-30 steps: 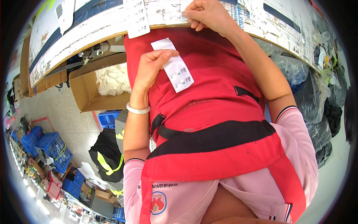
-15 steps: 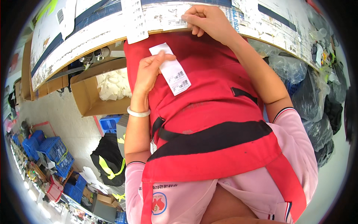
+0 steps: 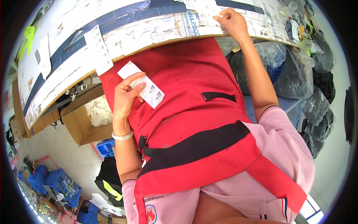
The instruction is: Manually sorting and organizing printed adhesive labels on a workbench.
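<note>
My left hand (image 3: 126, 95) holds a small white paper label (image 3: 143, 86) with dark printed marks, in front of my red apron (image 3: 186, 112). A pale bracelet sits on that wrist. My right hand (image 3: 233, 22) is stretched up to the table top (image 3: 156, 30), its fingertips pressing on a white printed sheet (image 3: 203, 9) lying there. A second paper slip (image 3: 97, 50) hangs over the table's front edge, left of the held label.
An open cardboard box (image 3: 80, 123) with white cloth stands under the table at left. Blue plastic crates (image 3: 56, 183) lie on the floor at lower left. Dark filled plastic bags (image 3: 294, 74) are piled at right.
The view has shifted, so both hands now appear further right. My right hand has slid rightward along the table top. The left hand still holds the label.
</note>
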Tool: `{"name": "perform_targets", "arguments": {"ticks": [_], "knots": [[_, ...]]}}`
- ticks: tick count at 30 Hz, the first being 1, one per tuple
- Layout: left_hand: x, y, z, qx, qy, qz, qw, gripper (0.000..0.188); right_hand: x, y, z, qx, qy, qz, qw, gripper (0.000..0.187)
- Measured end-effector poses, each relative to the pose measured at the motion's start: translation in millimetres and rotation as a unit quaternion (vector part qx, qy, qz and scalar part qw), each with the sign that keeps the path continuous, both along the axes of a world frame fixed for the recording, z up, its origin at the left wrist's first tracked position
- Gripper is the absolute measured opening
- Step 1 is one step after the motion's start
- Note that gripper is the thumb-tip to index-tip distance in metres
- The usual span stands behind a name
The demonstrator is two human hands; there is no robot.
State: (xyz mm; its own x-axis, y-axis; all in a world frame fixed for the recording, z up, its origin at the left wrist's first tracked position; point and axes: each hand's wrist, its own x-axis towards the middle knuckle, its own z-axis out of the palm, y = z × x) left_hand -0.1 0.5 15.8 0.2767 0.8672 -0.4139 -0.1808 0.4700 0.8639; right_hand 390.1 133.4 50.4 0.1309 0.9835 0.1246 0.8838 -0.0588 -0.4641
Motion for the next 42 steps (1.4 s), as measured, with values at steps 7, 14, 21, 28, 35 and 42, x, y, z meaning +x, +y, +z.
{"name": "perform_targets", "arguments": {"ticks": [7,14,21,28,35,42], "knots": [[2.5,-3.7,-3.2,-0.001,0.009,0.064,0.998,0.020,-108.1,-53.2,21.8,-0.092,0.208,0.191,0.955,0.019],[3.2,-0.6,-4.6,-0.033,-0.078,0.128,0.988,0.021,-186.0,-81.8,-0.2,-0.451,0.323,0.313,0.771,0.019],[-4.3,-5.0,-12.3,0.010,-0.031,0.059,0.998,0.023,-194.4,-83.2,-17.4,-0.415,0.406,0.255,0.773,0.019],[-2.2,-2.2,-10.3,0.015,-0.001,0.027,1.000,0.021,-193.3,-68.8,-8.0,-0.218,0.323,0.347,0.853,0.011],[-11.0,-2.2,-14.6,-0.027,-0.117,0.050,0.992,0.054,-190.6,-41.8,17.3,-0.244,0.368,0.255,0.860,0.017],[-4.9,0.3,-7.3,-0.008,-0.029,0.043,0.999,0.048,-185.4,-7.5,14.2,-0.242,0.332,0.227,0.883,0.022]]}}
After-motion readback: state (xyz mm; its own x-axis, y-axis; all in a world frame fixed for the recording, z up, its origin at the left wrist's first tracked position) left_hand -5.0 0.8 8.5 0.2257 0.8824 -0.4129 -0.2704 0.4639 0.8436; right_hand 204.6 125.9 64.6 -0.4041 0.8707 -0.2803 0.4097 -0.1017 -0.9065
